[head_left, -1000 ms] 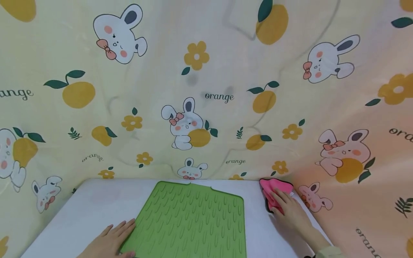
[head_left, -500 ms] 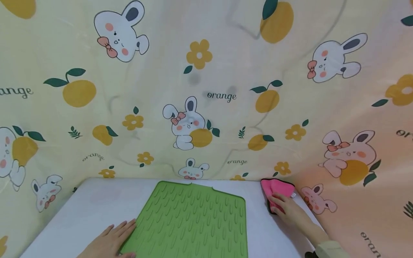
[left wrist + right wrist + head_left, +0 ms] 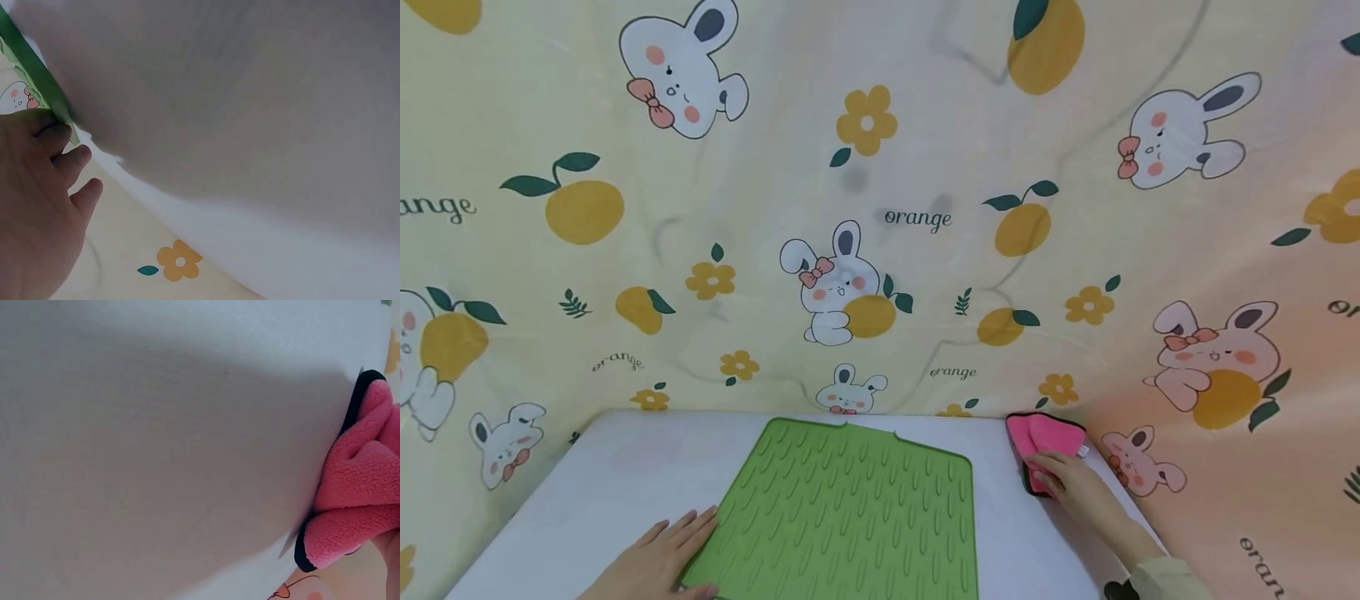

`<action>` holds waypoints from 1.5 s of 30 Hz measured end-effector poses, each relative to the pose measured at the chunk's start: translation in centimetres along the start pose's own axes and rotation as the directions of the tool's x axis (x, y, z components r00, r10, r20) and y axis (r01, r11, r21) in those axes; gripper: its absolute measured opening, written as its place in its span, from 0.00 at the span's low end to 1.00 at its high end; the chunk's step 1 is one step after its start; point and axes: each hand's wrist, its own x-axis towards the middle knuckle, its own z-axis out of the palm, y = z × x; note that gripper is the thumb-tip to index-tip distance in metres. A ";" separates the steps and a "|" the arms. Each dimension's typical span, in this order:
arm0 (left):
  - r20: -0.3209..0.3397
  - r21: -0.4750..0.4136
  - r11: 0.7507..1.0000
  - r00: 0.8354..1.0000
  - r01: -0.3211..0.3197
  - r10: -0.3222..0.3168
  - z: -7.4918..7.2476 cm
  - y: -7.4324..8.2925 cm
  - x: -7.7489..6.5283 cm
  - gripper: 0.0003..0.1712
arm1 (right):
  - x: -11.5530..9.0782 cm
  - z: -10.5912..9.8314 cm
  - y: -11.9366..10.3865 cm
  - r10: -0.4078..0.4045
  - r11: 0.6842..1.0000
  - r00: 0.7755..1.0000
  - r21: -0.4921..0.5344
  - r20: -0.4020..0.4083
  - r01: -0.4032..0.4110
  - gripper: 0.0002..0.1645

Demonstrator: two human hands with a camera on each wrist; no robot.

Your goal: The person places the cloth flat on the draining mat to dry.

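A green mat [image 3: 850, 508] with rows of raised oval ridges lies on the white table. My left hand [image 3: 658, 554] rests at its left edge, fingers extended and thumb by the near corner. In the left wrist view, the fingertips of that hand [image 3: 44, 194] touch the rim of the mat [image 3: 37, 78]. At the far right, my right hand [image 3: 1086, 492] grips a pink cloth [image 3: 1056, 433] with black edging. Up close in the right wrist view, the fluffy cloth [image 3: 356, 478] is bunched in folds, and most of the hand is hidden or out of frame.
The white tabletop [image 3: 632, 467] extends on both sides of the mat. A curtain [image 3: 760, 183] printed with rabbits and oranges hangs behind the table and along its sides, close to the cloth.
The fingers of my right hand have drawn in on the pink cloth, bunching its near part. My left hand and the mat stay in place; the head view has shifted slightly.
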 end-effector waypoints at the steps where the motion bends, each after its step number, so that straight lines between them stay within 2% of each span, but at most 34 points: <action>1: 0.001 0.002 1.000 1.000 -0.003 0.003 0.0 0.0 0.0 0.51 | 0.0 -0.1 0.0 0.015 1.000 1.000 0.012 0.005 -0.015 0.19; 6: 0.011 0.014 1.000 1.000 -0.015 0.015 -0.2 0.2 0.1 0.51 | -0.1 -0.4 -0.1 0.092 0.995 0.995 0.043 0.033 -0.093 0.16; 10: 0.020 0.015 1.000 1.000 -0.010 0.009 -0.4 0.3 0.2 0.51 | 0.0 -0.5 -0.1 0.121 0.992 0.993 0.035 0.013 -0.122 0.16; 15: 0.028 0.011 1.000 1.000 -0.002 0.002 -0.5 0.3 0.3 0.51 | 0.2 -0.7 0.0 0.105 0.994 0.992 0.012 -0.072 -0.105 0.18; 21: 0.023 0.014 1.000 1.000 -0.004 0.003 -0.3 0.2 0.3 0.51 | 0.6 -1.5 -0.3 0.122 0.992 0.979 0.033 -0.161 -0.119 0.21; 26: 0.016 0.017 1.000 1.000 -0.002 0.002 -0.3 0.1 0.3 0.51 | 1.1 -2.2 -0.9 0.070 0.997 0.954 0.053 -0.291 -0.057 0.22; 29: 0.021 0.010 1.000 1.000 0.001 -0.001 -0.4 0.0 0.3 0.51 | 1.5 -2.6 -1.4 0.043 0.997 0.941 0.076 -0.334 -0.019 0.24; 38: 0.049 -0.023 1.000 0.999 0.015 -0.014 -0.4 0.1 0.3 0.52 | 2.6 -4.5 -3.5 0.059 0.997 0.943 0.066 -0.328 -0.039 0.22; 45: 0.068 -0.038 0.999 0.998 0.020 -0.018 -0.3 0.0 0.2 0.52 | 3.5 -6.1 -6.1 0.041 0.993 0.932 0.118 -0.360 0.002 0.23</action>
